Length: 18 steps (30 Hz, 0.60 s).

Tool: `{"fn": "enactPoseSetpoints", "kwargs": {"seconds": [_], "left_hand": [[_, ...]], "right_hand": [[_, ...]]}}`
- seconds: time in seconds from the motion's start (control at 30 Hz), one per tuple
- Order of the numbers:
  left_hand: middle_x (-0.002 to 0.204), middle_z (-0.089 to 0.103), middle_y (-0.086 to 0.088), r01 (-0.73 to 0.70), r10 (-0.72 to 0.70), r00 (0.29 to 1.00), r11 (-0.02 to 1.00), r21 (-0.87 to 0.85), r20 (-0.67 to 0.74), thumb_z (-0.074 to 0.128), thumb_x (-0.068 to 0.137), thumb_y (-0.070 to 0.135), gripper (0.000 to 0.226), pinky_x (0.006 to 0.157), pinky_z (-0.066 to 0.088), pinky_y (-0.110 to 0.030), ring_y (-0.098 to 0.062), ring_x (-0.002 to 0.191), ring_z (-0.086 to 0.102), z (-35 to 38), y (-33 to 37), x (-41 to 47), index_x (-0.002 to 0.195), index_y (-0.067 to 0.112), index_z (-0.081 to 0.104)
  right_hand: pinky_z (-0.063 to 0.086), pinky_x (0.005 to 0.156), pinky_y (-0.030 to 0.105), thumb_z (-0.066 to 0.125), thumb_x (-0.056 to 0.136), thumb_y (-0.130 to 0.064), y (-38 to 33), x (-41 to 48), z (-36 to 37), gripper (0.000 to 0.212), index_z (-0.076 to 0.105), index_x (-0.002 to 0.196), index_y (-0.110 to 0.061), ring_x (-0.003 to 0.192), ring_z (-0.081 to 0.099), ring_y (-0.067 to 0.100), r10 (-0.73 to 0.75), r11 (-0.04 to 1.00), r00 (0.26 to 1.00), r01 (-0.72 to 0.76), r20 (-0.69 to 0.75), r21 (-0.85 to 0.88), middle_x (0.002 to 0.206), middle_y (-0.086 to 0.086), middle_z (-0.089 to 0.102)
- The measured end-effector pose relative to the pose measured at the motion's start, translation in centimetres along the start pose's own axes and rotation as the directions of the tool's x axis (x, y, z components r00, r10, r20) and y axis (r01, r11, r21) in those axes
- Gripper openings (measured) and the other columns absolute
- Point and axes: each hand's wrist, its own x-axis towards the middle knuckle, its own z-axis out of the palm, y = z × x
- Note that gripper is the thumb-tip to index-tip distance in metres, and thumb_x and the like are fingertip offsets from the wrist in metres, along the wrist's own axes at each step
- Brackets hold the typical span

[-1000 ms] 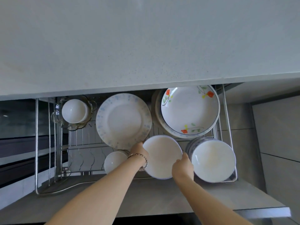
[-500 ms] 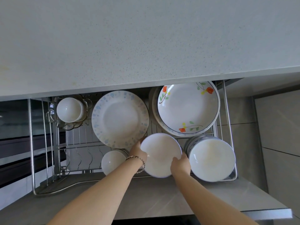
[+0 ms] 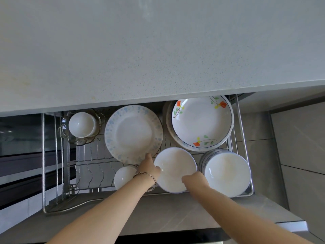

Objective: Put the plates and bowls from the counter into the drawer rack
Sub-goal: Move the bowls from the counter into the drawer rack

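Observation:
Both my hands hold a white bowl point(image 3: 173, 169) low in the wire drawer rack point(image 3: 43, 155). My left hand point(image 3: 149, 167) grips its left rim, my right hand point(image 3: 194, 180) its near right rim. To the bowl's right stands a stack of white bowls point(image 3: 226, 173). A small white bowl point(image 3: 123, 176) sits to its left, partly behind my left wrist. Behind lie a blue-patterned plate point(image 3: 133, 133) and a flowered plate stack point(image 3: 201, 123). Whether the held bowl rests on the rack is hidden.
The pale speckled counter point(image 3: 158, 50) fills the upper view and overhangs the drawer's back. A white cup on a glass dish point(image 3: 81, 126) sits at the rack's back left. Bare wire slots point(image 3: 93, 171) are at the front left. The grey drawer front point(image 3: 175, 213) runs under my arms.
The view has shifted a little; the bowl has gone slightly lower and further into the rack between the small bowl and the bowl stack, both hands still on it.

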Motion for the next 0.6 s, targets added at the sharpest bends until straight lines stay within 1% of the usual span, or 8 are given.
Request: {"fn": "enactPoseSetpoints", "kwargs": {"seconds": [0.03, 0.1, 0.17, 0.23, 0.3, 0.37, 0.5, 0.6], "left_hand": [[0.137, 0.048, -0.010, -0.066, 0.066, 0.997, 0.998, 0.003, -0.036, 0.045, 0.093, 0.014, 0.054, 0.093, 0.044, -0.031, -0.027, 0.120, 0.054, -0.9, 0.0, -0.9, 0.144, 0.014, 0.029], [0.133, 0.054, -0.006, -0.208, 0.202, 0.973, 0.977, -0.048, -0.113, 0.043, 0.094, 0.012, 0.040, 0.099, 0.042, -0.028, -0.022, 0.120, 0.054, -3.5, 0.3, -2.9, 0.133, 0.013, 0.046], [0.112, 0.067, -0.005, -0.298, 0.269, 0.947, 0.941, -0.161, -0.176, 0.044, 0.093, 0.009, 0.025, 0.099, 0.047, -0.029, -0.021, 0.107, 0.062, -6.8, 0.9, -4.4, 0.108, 0.017, 0.062], [0.088, 0.069, -0.002, -0.351, 0.291, 0.925, 0.901, -0.256, -0.242, 0.047, 0.089, 0.006, 0.026, 0.095, 0.051, -0.036, -0.024, 0.095, 0.066, -10.7, 1.7, -5.2, 0.080, 0.027, 0.060], [0.083, 0.067, -0.003, -0.390, 0.302, 0.898, 0.883, -0.262, -0.319, 0.049, 0.087, 0.005, 0.032, 0.087, 0.052, -0.034, -0.026, 0.089, 0.065, -15.0, 2.9, -5.4, 0.071, 0.033, 0.056], [0.077, 0.064, -0.003, -0.422, 0.309, 0.879, 0.858, -0.292, -0.363, 0.048, 0.086, 0.002, 0.028, 0.082, 0.051, -0.033, -0.024, 0.081, 0.062, -19.6, 4.5, -5.6, 0.077, 0.026, 0.058], [0.072, 0.061, 0.001, -0.482, 0.312, 0.853, 0.780, -0.399, -0.419, 0.045, 0.087, -0.001, 0.022, 0.075, 0.048, -0.030, -0.013, 0.064, 0.059, -28.4, 8.0, -4.9, 0.093, 0.014, 0.059], [0.090, 0.060, -0.008, -0.501, 0.287, 0.845, 0.720, -0.481, -0.451, 0.049, 0.086, 0.002, 0.029, 0.068, 0.048, -0.029, -0.012, 0.062, 0.058, -33.3, 10.5, -2.9, 0.113, 0.009, 0.057]], "right_hand": [[0.039, 0.075, 0.026, 0.046, 0.091, -0.014, -0.8, -1.1, -0.6, 0.011, 0.053, 0.095, -0.006, 0.091, 0.048, 0.027, -0.046, 0.994, 0.999, 0.048, 0.028, -0.095, 0.090, 0.010, 0.053], [0.044, 0.081, 0.030, 0.046, 0.092, -0.018, -2.8, -3.5, -2.2, 0.033, 0.052, 0.120, -0.002, 0.106, 0.055, 0.031, -0.174, 0.952, 0.984, 0.175, 0.027, -0.252, 0.109, 0.016, 0.056], [0.044, 0.082, 0.030, 0.046, 0.090, -0.018, -5.5, -6.1, -3.6, 0.040, 0.053, 0.123, 0.003, 0.117, 0.055, 0.032, -0.337, 0.888, 0.941, 0.325, 0.018, -0.324, 0.113, 0.018, 0.058], [0.046, 0.089, 0.032, 0.047, 0.089, -0.016, -8.7, -8.9, -4.7, 0.041, 0.056, 0.123, 0.004, 0.117, 0.056, 0.032, -0.480, 0.822, 0.877, 0.457, 0.018, -0.340, 0.121, 0.020, 0.060], [0.044, 0.097, 0.030, 0.048, 0.088, -0.015, -12.3, -11.3, -5.6, 0.038, 0.058, 0.122, -0.001, 0.116, 0.057, 0.027, -0.610, 0.728, 0.792, 0.568, 0.014, -0.383, 0.126, 0.016, 0.061], [0.044, 0.092, 0.026, 0.048, 0.088, -0.016, -16.1, -13.3, -6.3, 0.037, 0.059, 0.122, -0.010, 0.106, 0.058, 0.021, -0.697, 0.658, 0.717, 0.639, -0.001, -0.398, 0.125, 0.009, 0.062], [0.044, 0.065, 0.021, 0.048, 0.088, -0.017, -24.4, -15.1, -7.7, 0.031, 0.061, 0.116, -0.014, 0.084, 0.061, 0.019, -0.779, 0.619, 0.618, 0.735, -0.104, -0.277, 0.107, 0.008, 0.070], [0.049, 0.068, 0.027, 0.048, 0.091, -0.018, -30.4, -15.3, -8.8, 0.033, 0.056, 0.121, -0.008, 0.076, 0.064, 0.022, -0.760, 0.634, 0.612, 0.771, -0.218, -0.048, 0.093, 0.008, 0.067]]}}
